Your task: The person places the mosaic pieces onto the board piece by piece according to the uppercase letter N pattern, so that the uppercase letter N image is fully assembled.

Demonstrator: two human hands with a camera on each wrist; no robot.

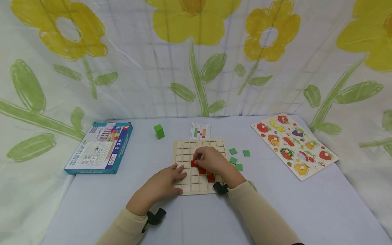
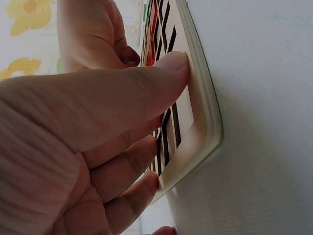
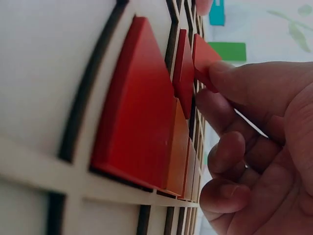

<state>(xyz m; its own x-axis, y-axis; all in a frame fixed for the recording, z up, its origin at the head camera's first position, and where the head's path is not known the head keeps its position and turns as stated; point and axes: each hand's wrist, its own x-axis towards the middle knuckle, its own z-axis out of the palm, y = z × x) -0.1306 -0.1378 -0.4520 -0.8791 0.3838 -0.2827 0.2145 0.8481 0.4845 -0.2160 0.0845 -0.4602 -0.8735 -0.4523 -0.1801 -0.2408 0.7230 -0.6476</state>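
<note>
Tile [image 3: 201,55] in red, pinched between thumb and a finger, is at the far-left end of a diagonal of 3 on a gridded board [image 1: 186,157]. The right hand [image 1: 211,159] is clamped on it, its other fingers curled; whether the tile is fully down in its square cannot be told. The left hand [image 1: 165,183] lies with fingers apart at the board's near-left corner, thumb on the rim, holding no tile. The other 2 red tiles [image 1: 211,178] rest in the board, an orange tile [image 3: 177,152] just beside them.

The pinched tile looks light, stiff and hard to break, though its smooth face may slip under a fingertip. Opposite edges should make the surest hold, with the underside left free. The board, thin and rigid, looks light enough to skid on the table [image 1: 196,221], so a steady thumb on its rim seems wise.

At right, near the board, 4 green tiles [image 1: 233,151] show; a card [image 1: 200,131] lies just beyond the far edge, a green block [image 1: 159,132] to its left. A box [image 1: 98,147] at left and a fruit board [image 1: 294,146] at right lie well apart from the work. Behind hangs a flowered curtain [image 1: 134,68].
</note>
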